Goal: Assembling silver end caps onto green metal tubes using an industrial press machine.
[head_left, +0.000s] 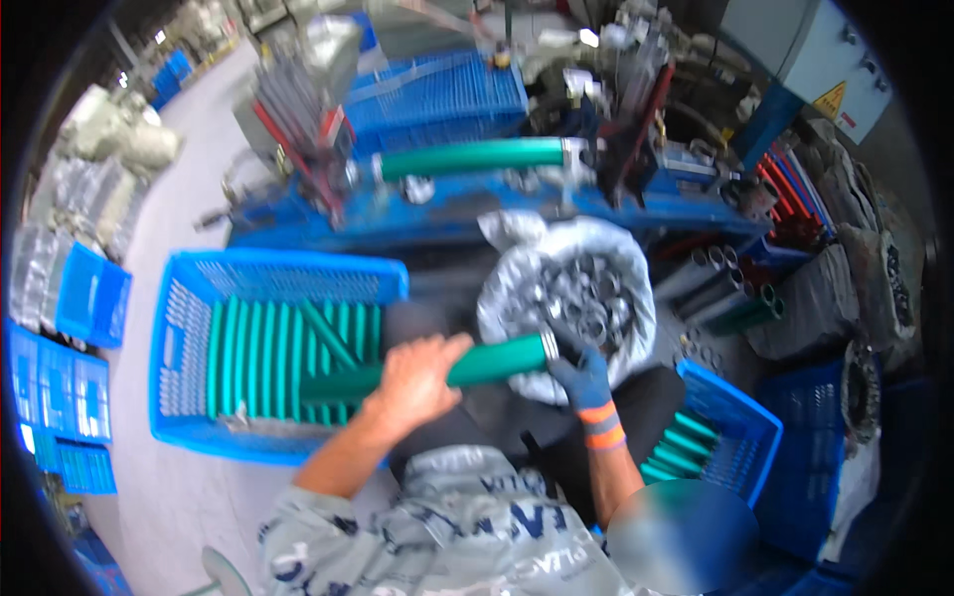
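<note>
Across my lap lies a long green tube, slanting up to the right. My left hand, bare, is closed around its middle. At its right end sits a silvery metal ring. My right hand, in a dark blue glove with orange bands, has its fingers closed at that end, partly hidden by the tube. Just beyond my right hand, a bucket or sack lined with pale plastic holds many loose metal rings. Beneath the tube's left end, a blue crate holds a row of green tubes.
Ahead, a blue workbench carries another green tube between two metal fixtures. A second blue crate with green tubes stands right of my knee. Grey pipes lie at the right. Blue bins are stacked far left.
</note>
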The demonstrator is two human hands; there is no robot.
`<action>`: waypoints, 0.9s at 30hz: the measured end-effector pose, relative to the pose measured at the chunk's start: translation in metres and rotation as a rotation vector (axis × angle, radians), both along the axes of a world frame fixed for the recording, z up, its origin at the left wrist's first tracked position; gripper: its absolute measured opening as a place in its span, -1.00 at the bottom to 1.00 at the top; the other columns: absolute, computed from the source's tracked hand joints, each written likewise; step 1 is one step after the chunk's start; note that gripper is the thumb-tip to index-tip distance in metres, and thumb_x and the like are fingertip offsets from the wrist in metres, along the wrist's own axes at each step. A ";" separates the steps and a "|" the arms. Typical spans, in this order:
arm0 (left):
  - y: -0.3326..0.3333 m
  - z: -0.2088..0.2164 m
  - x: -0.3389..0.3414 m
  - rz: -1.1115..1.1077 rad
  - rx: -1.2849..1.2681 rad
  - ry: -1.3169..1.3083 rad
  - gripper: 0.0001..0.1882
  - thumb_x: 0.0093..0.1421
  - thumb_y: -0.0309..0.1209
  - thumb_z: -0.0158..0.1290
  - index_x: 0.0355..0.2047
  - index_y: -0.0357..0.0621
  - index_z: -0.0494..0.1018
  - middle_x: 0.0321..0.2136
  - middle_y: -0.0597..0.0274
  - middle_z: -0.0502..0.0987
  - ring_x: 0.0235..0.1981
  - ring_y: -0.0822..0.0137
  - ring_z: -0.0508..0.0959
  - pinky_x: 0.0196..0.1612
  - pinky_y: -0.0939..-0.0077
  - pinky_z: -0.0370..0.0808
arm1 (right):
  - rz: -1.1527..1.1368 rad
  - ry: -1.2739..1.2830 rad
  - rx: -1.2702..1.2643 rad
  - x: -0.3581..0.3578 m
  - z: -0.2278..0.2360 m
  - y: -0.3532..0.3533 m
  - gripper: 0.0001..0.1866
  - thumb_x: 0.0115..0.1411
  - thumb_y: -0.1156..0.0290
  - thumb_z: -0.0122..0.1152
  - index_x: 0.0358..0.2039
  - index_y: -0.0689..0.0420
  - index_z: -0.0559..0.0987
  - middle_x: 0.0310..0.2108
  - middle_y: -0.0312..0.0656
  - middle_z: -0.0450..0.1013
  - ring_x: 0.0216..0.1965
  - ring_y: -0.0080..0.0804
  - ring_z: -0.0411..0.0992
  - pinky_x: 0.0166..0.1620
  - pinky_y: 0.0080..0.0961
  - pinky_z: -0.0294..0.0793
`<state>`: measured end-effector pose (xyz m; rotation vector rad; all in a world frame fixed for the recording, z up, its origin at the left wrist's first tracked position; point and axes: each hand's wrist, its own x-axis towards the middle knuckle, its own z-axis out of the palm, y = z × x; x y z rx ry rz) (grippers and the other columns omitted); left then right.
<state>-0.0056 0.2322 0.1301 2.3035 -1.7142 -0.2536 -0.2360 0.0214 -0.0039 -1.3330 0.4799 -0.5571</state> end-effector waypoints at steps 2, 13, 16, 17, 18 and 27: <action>0.019 0.012 0.002 0.056 -0.065 0.099 -0.25 0.01 -0.33 0.44 0.29 0.01 0.59 -0.10 0.01 0.71 -0.04 -0.17 0.74 0.04 -0.01 0.67 | 0.107 -0.299 0.292 0.005 -0.003 -0.014 -0.11 0.42 0.40 0.44 0.67 0.28 0.26 0.60 0.01 0.33 0.50 -0.18 0.44 0.52 -0.24 0.40; 0.009 0.051 0.002 0.457 -0.843 1.231 -0.43 0.17 -0.40 0.52 0.15 -0.13 0.53 -0.17 0.21 0.66 -0.19 0.26 0.71 -0.10 0.28 0.72 | -0.098 0.854 -1.330 0.039 -0.178 -0.071 -0.20 -0.03 -0.12 0.70 0.22 -0.05 0.76 0.42 -0.04 0.48 0.37 0.19 0.44 0.40 0.16 0.45; 0.002 0.014 0.000 0.635 -1.029 1.433 -0.50 0.29 -0.18 0.46 0.09 -0.11 0.54 -0.17 0.17 0.67 -0.12 0.19 0.72 -0.05 0.18 0.73 | -0.348 0.781 -1.408 0.028 -0.227 -0.090 -0.35 -0.05 -0.16 0.65 0.01 -0.07 0.84 0.36 0.00 0.54 0.39 0.17 0.43 0.41 0.21 0.39; 0.006 -0.004 0.003 0.650 -1.031 1.420 -0.50 0.29 -0.18 0.46 0.09 -0.11 0.54 -0.17 0.17 0.67 -0.12 0.19 0.72 -0.05 0.18 0.73 | -0.336 0.771 -1.401 0.022 -0.213 -0.089 -0.35 -0.05 -0.16 0.65 0.01 -0.07 0.84 0.36 0.00 0.54 0.39 0.17 0.43 0.41 0.21 0.39; 0.013 -0.024 0.006 0.750 -1.090 1.551 -0.51 0.32 -0.07 0.42 0.06 -0.10 0.54 -0.16 0.16 0.67 -0.10 0.16 0.72 0.01 0.12 0.72 | -0.235 0.751 -1.392 0.012 -0.188 -0.085 -0.36 -0.02 -0.17 0.63 0.01 -0.08 0.84 0.39 0.01 0.52 0.41 0.15 0.42 0.43 0.25 0.36; 0.004 -0.086 -0.025 0.955 -1.036 1.917 -0.28 0.37 0.21 0.36 0.26 -0.05 0.49 0.17 0.13 0.62 0.21 0.14 0.63 0.35 0.12 0.57 | -0.411 0.311 0.067 -0.041 -0.133 -0.071 -0.41 0.32 -0.01 0.60 0.11 0.25 0.80 -0.11 -0.07 0.79 -0.16 -0.24 0.74 0.00 -0.27 0.73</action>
